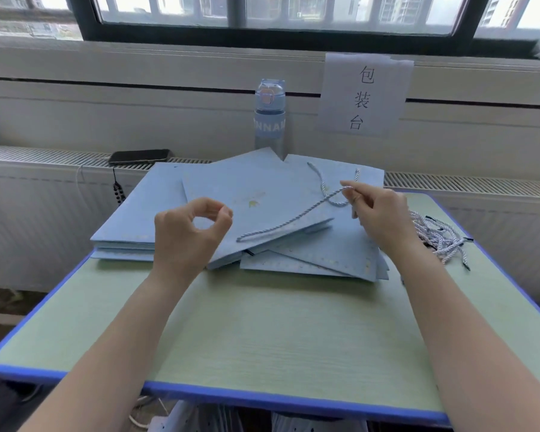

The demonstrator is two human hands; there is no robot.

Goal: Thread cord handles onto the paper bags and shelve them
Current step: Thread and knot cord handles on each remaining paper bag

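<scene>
- Head view: the green, blue-edged bench point(262, 322) carries everything, with a bottle point(270, 116) and a phone point(141, 156) on the sill behind it.
- Flat pale-blue paper bags point(247, 182) lie fanned in a loose pile at the bench's far side; none is shelved.
- Left hand point(194, 226) hovers over the pile, thumb and forefinger meeting in a ring, with no cord visible between them.
- Right hand point(384, 216) pinches a twisted cord point(306, 212) that runs down to the top bag's near edge.
- Spare cords point(440, 241) lie heaped just beside the bags, on the right.
- Judgement: threading is under way on the top bag. The next move probably calls for finding the free tip and guiding it through the neighbouring hole while the left hand steadies the paper.
</scene>
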